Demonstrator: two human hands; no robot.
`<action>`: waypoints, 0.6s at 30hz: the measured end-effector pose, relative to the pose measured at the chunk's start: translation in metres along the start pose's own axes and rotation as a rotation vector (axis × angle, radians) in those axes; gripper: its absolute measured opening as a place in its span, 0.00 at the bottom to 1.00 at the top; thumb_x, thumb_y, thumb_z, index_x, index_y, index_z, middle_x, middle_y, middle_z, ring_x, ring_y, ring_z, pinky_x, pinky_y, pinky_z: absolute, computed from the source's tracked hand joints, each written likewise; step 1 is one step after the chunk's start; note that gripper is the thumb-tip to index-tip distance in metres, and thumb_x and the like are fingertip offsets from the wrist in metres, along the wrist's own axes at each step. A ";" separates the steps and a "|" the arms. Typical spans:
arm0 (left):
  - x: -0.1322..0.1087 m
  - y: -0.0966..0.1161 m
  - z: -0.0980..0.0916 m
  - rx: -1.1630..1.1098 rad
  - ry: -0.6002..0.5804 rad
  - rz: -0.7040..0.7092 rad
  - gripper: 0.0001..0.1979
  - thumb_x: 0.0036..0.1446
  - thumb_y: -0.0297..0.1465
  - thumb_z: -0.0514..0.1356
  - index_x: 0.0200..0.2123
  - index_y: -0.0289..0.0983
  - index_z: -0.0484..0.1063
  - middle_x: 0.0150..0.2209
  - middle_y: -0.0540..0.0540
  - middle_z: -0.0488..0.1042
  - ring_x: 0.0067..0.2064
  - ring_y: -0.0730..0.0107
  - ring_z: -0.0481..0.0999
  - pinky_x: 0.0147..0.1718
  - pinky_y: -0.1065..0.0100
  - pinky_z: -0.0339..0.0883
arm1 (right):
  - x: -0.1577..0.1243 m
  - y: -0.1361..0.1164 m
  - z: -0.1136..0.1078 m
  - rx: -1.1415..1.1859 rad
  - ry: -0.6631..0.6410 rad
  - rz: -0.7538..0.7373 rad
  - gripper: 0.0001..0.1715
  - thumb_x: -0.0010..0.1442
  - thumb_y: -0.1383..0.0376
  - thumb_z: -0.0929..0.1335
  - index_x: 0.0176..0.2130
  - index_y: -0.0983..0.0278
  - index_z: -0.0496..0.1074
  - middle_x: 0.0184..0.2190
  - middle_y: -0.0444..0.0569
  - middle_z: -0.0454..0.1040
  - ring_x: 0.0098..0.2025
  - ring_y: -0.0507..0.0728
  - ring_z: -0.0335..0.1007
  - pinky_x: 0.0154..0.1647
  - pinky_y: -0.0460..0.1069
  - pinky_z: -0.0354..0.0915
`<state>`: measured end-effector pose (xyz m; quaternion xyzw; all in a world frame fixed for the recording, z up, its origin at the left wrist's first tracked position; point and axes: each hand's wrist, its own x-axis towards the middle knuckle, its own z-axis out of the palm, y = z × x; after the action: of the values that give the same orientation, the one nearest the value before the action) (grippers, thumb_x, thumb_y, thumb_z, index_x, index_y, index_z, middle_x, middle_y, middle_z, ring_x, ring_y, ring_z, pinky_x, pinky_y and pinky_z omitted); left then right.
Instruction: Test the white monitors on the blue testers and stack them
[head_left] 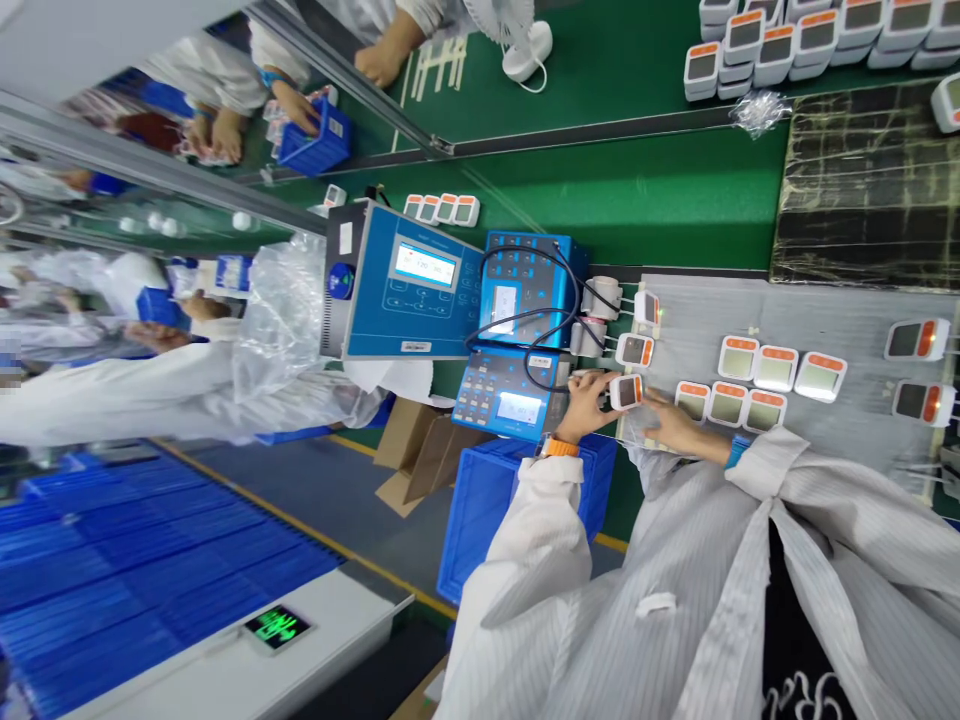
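A small white device with a dark screen and an orange strip (625, 392) lies between my two hands at the near left of the grey mat. My left hand (586, 405), with an orange band at its wrist, is closed on the device's left side. From the other side my right hand (671, 424) reaches towards the orange end, its fingers apart; whether they touch it I cannot tell. Two similar devices, one (634, 350) in front of my hands and another (646, 308) farther off, sit beside white round plug-like parts (602, 296).
Blue instruments with screens (424, 280) and black cables stand left of my hands. Several white-and-orange devices (775, 368) lie on the grey mat (697, 310) at right. A blue crate (480, 510) is below the bench edge. Co-workers' hands (386, 60) are across the bench.
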<state>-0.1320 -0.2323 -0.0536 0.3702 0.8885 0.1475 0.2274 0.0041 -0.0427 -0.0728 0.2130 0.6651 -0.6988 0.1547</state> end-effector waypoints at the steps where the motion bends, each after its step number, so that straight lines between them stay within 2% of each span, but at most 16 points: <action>1: 0.002 0.000 -0.004 0.010 -0.022 0.008 0.36 0.55 0.46 0.72 0.64 0.42 0.72 0.58 0.38 0.78 0.61 0.46 0.73 0.58 0.53 0.57 | -0.009 0.004 -0.014 -0.025 -0.012 -0.013 0.23 0.44 0.67 0.79 0.43 0.59 0.81 0.59 0.55 0.80 0.67 0.74 0.70 0.74 0.69 0.61; 4: 0.007 0.008 -0.011 0.068 -0.093 0.031 0.33 0.56 0.42 0.71 0.63 0.42 0.72 0.59 0.38 0.78 0.60 0.44 0.73 0.59 0.51 0.57 | -0.039 0.020 -0.063 -0.081 0.057 -0.081 0.14 0.52 0.67 0.74 0.41 0.57 0.82 0.56 0.51 0.82 0.64 0.69 0.74 0.73 0.68 0.62; 6: 0.008 0.017 -0.013 0.111 -0.116 0.028 0.31 0.56 0.42 0.70 0.62 0.41 0.71 0.58 0.36 0.79 0.61 0.43 0.73 0.59 0.49 0.57 | -0.063 0.031 -0.098 -0.135 0.177 -0.126 0.14 0.56 0.64 0.71 0.43 0.56 0.82 0.55 0.49 0.82 0.60 0.66 0.77 0.69 0.66 0.67; 9: 0.006 0.030 -0.019 0.161 -0.098 -0.022 0.32 0.56 0.46 0.70 0.61 0.41 0.71 0.56 0.34 0.79 0.61 0.38 0.74 0.59 0.45 0.58 | -0.104 0.044 -0.148 -0.254 0.386 -0.125 0.15 0.61 0.59 0.67 0.44 0.58 0.82 0.49 0.52 0.84 0.48 0.63 0.81 0.58 0.62 0.75; 11: 0.003 0.036 -0.024 0.181 -0.050 -0.066 0.35 0.55 0.51 0.70 0.62 0.42 0.70 0.52 0.34 0.82 0.62 0.35 0.73 0.60 0.42 0.58 | -0.133 0.049 -0.180 -0.381 0.546 -0.133 0.17 0.64 0.58 0.66 0.45 0.59 0.82 0.47 0.54 0.84 0.43 0.62 0.80 0.53 0.61 0.76; 14: 0.001 0.046 -0.028 0.179 0.094 -0.093 0.36 0.59 0.55 0.66 0.63 0.41 0.68 0.49 0.35 0.83 0.62 0.32 0.73 0.61 0.37 0.55 | -0.165 0.053 -0.234 -0.640 0.881 -0.165 0.20 0.66 0.60 0.63 0.46 0.60 0.81 0.49 0.57 0.82 0.46 0.63 0.78 0.54 0.61 0.74; 16: 0.008 0.063 -0.025 0.152 0.197 -0.079 0.34 0.63 0.56 0.63 0.62 0.40 0.69 0.52 0.34 0.82 0.61 0.32 0.73 0.62 0.37 0.54 | -0.173 0.052 -0.278 -0.816 1.090 -0.152 0.22 0.65 0.64 0.61 0.48 0.62 0.81 0.50 0.60 0.82 0.51 0.65 0.77 0.56 0.62 0.72; 18: 0.023 0.091 -0.015 0.087 0.245 -0.018 0.30 0.66 0.54 0.62 0.61 0.40 0.71 0.53 0.35 0.81 0.59 0.36 0.74 0.61 0.41 0.56 | -0.169 0.048 -0.324 -0.974 1.154 -0.108 0.24 0.63 0.67 0.60 0.48 0.64 0.81 0.49 0.62 0.82 0.52 0.67 0.75 0.57 0.64 0.70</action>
<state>-0.1008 -0.1550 -0.0084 0.3509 0.9185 0.1506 0.1023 0.2037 0.2652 -0.0374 0.4198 0.8835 -0.1103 -0.1760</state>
